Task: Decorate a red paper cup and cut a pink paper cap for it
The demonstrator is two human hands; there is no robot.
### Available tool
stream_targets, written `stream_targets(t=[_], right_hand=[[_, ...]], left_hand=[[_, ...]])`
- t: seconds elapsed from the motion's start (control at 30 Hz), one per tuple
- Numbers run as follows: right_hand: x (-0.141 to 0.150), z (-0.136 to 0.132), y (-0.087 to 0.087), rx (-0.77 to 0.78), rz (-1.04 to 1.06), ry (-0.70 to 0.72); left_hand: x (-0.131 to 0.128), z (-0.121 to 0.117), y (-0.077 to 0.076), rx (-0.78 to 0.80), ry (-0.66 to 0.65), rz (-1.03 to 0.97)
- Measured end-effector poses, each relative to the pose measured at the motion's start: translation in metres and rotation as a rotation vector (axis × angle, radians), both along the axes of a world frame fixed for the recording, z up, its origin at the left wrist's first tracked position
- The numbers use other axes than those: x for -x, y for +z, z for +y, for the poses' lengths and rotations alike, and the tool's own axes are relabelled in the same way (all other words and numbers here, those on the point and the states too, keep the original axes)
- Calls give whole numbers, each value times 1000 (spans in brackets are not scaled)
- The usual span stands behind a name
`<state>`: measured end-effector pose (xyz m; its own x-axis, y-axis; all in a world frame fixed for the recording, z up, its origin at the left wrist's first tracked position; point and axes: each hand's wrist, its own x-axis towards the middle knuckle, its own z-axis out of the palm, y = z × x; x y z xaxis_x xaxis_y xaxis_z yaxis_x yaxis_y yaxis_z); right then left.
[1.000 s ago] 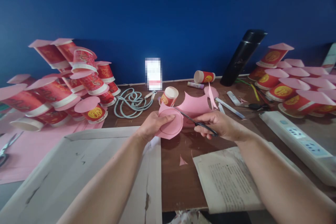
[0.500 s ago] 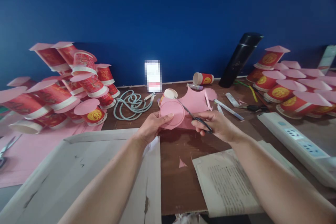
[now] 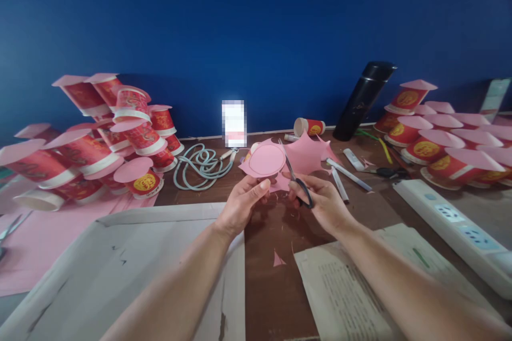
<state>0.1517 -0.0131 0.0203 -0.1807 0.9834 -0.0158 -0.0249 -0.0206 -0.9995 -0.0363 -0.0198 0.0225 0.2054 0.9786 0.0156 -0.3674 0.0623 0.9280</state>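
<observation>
Head cam, left hand [image 3: 243, 203] pinching flat circle-marked pink paper [image 3: 264, 160] smack mid-frame, right hand [image 3: 322, 200] gripping black-handled scissors [image 3: 294, 173], bunch of tapered red cups [image 3: 86, 153] heaped frame left

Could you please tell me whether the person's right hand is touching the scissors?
Touching. The head view shows it: the right hand is closed around the handle end of the scissors, leaving the blades exposed.

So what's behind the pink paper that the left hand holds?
Past the upper left of the pink paper in the left hand, a sliver of a paper cup shows. The rest of that cup, and anything else directly behind the paper, is covered.
</observation>
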Motion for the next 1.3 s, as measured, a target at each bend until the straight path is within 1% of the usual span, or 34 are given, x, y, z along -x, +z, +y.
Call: stream_targets(t=[0.1,0.2,0.33,0.4,0.53,0.63,0.73,0.83,1.13,1.3], right_hand=[[6,-4,-1,0,-36,8],[9,-7,-4,-13,-65,62],[11,-8,-5,-22,-103,112],[10,-7,-5,-1,-100,126],[9,-6,-4,43,-86,134],[8,-5,-3,53,-77,129],[7,-5,-1,41,-85,126],[6,-5,-1,39,-94,126],[5,-4,-1,19,-94,139],[4,-5,1,23,-88,147]], left_hand=[[-5,1,-6,107,142,-6],[-9,3,-10,191,231,-48],[-12,7,-13,200,352,-99],[-11,9,-15,198,386,-82],[-7,10,-19,159,373,-4],[-5,7,-18,109,338,30],[-4,5,-16,121,309,79],[-3,4,-15,141,310,119],[-4,7,-15,87,339,37],[-4,8,-13,66,323,-6]])
